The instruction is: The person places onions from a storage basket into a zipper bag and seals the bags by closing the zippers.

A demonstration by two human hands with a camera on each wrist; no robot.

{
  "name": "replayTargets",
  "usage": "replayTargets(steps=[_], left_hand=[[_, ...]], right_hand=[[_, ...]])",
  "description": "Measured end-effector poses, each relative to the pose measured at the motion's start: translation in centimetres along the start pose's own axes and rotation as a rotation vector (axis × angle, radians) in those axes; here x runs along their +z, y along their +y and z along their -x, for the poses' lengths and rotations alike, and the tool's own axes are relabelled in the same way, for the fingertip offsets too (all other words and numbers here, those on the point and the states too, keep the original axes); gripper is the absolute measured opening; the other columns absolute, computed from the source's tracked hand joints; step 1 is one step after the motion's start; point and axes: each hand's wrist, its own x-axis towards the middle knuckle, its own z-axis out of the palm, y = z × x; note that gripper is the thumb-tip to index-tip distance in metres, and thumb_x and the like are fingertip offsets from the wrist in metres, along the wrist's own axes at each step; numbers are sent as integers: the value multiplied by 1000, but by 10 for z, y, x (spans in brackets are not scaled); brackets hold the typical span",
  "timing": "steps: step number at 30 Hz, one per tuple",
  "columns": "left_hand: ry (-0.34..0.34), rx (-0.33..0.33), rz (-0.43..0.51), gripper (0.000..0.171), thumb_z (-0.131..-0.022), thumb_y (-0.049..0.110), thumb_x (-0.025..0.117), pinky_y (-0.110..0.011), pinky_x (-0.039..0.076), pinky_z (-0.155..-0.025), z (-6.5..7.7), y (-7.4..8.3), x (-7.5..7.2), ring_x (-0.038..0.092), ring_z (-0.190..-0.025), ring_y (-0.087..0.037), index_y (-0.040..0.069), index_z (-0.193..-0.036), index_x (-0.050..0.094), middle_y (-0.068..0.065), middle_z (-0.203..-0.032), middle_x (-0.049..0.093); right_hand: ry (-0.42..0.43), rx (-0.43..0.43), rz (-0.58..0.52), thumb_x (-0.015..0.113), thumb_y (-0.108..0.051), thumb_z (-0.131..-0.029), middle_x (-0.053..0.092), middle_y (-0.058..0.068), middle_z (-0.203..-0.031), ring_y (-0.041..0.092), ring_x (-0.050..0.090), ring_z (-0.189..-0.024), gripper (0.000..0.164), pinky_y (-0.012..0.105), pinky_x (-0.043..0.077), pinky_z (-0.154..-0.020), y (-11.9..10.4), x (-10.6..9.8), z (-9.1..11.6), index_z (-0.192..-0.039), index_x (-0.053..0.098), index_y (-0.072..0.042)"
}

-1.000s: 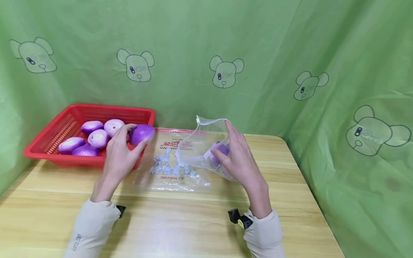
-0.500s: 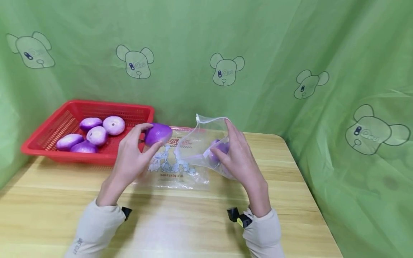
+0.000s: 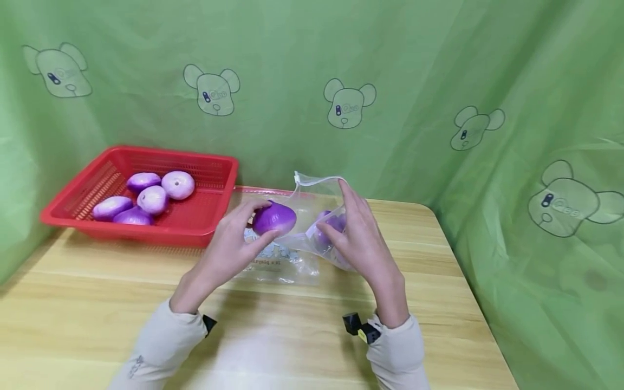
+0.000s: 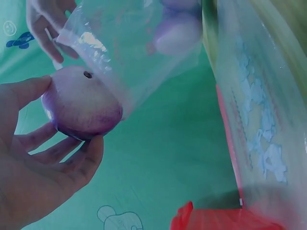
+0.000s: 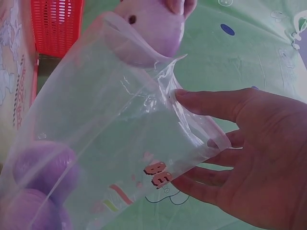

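Between thumb and fingers, my left hand (image 3: 229, 246) grips a purple onion (image 3: 275, 218) at the mouth of a clear zip bag (image 3: 317, 189). In the left wrist view the held onion (image 4: 84, 100) shows a dark spot near its top, close to the bag's edge. My right hand (image 3: 363, 235) holds the bag's rim, thumb on one side and fingers on the other, and the mouth gapes to the left. Low inside the bag lie purple onions (image 5: 45, 170), seen through the plastic in the right wrist view.
At the back left stands a red plastic basket (image 3: 221, 200) with several onions (image 3: 153, 199) in it. A printed clear bag (image 3: 292, 271) lies flat on the wooden table (image 3: 273, 336), partly under the left hand. A green curtain (image 3: 278, 97) hangs behind and at the right.
My left hand has carried the onion rightward from beside the basket to the bag's mouth. My right hand and the bag it holds have stayed almost still.
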Motion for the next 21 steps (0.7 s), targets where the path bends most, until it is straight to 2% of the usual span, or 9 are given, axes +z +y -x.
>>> replayTargets(steps=[8, 13, 21], left_hand=[[-70, 19, -90, 52, -92, 33, 72, -40, 52, -94, 3, -2, 8, 58, -120, -20, 8, -135, 57, -6, -133, 60], [-107, 37, -105, 54, -94, 31, 71, -42, 45, -105, 4, -3, 9, 52, -128, -23, 6, -139, 53, -8, -138, 57], [-145, 47, -118, 51, -94, 24, 71, -43, 41, -109, 5, -5, 10, 49, -131, -21, 11, -139, 53, -6, -139, 55]], right_hand=[[-10, -26, -15, 76, -22, -89, 26, 11, -162, 32, 26, -147, 91, 51, 25, -118, 0, 0, -1, -159, 19, -10], [-9, -21, -6, 76, -24, -89, 25, 13, -162, 32, 26, -148, 93, 51, 24, -118, -1, 0, -1, -159, 17, -11], [1, -17, -15, 77, -23, -88, 27, 16, -161, 33, 28, -147, 94, 51, 25, -118, 0, -2, -1, -160, 17, -11]])
